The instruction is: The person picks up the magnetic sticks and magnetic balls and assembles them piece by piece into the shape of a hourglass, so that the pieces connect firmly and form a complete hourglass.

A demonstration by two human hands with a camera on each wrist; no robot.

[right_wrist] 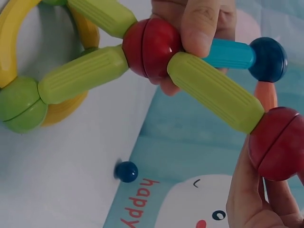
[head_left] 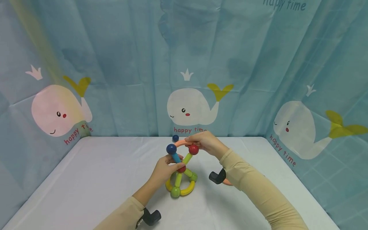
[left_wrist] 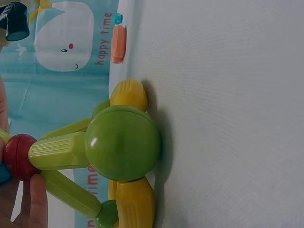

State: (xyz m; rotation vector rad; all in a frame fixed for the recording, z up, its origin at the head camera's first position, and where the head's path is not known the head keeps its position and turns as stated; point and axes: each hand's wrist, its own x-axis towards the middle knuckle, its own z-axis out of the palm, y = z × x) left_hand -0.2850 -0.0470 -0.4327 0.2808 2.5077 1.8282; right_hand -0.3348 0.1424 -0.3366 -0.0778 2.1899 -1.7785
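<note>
A magnetic stick-and-ball toy stands on the white table. Its base is a ring of yellow curved sticks (head_left: 187, 191) with green balls (head_left: 175, 192); light-green sticks (right_wrist: 83, 74) rise from it to a middle red ball (right_wrist: 151, 47). My left hand (head_left: 166, 167) grips that red ball between thumb and fingers. Above it, a blue stick (right_wrist: 230, 53) bears a dark blue ball (head_left: 171, 149), and another light-green stick (right_wrist: 216, 92) bears an upper red ball (head_left: 193, 149). An orange curved stick (head_left: 182, 142) spans the two upper balls, pinched near the red one by my right hand (head_left: 209, 144).
A loose dark blue ball (head_left: 175, 138) lies by the table's back edge. Another orange piece (head_left: 227, 182) lies to the right, partly behind the right sleeve. Black wrist mounts (head_left: 151, 217) stick out below both forearms. A whale-print curtain (head_left: 129, 64) hangs around the table.
</note>
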